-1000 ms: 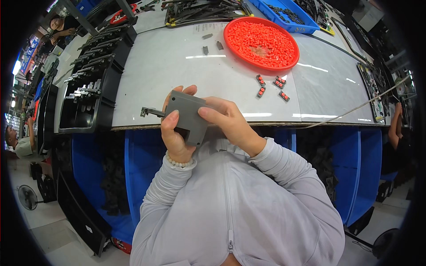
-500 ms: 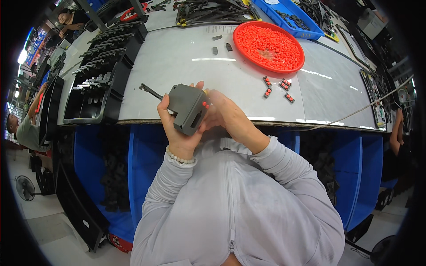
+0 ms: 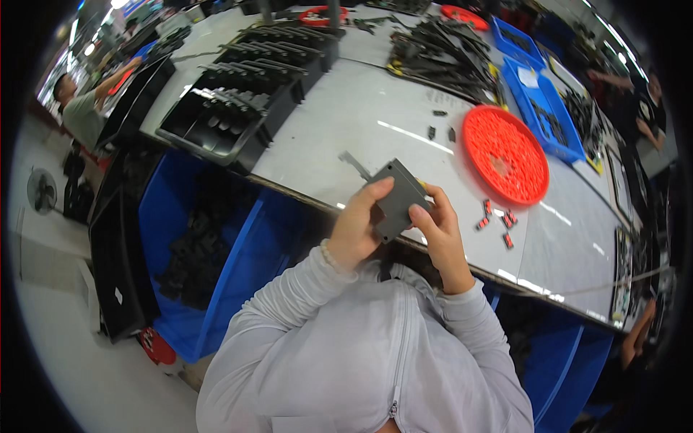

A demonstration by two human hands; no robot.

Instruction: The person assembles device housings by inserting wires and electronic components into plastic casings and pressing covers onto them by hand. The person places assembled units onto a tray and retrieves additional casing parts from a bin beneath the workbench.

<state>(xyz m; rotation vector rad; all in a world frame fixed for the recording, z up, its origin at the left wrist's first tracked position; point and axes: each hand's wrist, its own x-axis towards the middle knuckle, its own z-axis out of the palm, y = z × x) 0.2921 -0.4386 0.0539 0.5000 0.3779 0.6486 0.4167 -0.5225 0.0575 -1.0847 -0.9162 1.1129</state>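
A dark grey plastic box-shaped housing (image 3: 402, 200) is held in front of my chest, above the table's near edge. Out of its far left corner sticks a thin grey arm (image 3: 354, 164). My left hand (image 3: 355, 225) grips the left side, thumb on the upper face. On the opposite side, my right hand (image 3: 444, 234) closes round the edge with its thumb pressed on the near right part. The smooth face is turned up; whatever lies beneath is hidden. Several small dark pieces with red inserts (image 3: 508, 219) lie on the table, right of my right hand.
A round red tray (image 3: 471, 153) of small red parts stands beyond my right hand. Three small grey parts (image 3: 432, 133) lie left of it. Black bins (image 3: 216, 148) holding long dark pieces stand at the left. Farther back are dark strips (image 3: 444, 61) and a blue tray (image 3: 570, 154).
The housing has been turned over, so its red-dotted side no longer shows. My right hand now grips its edge. The view has swung round, shifting the table within it.
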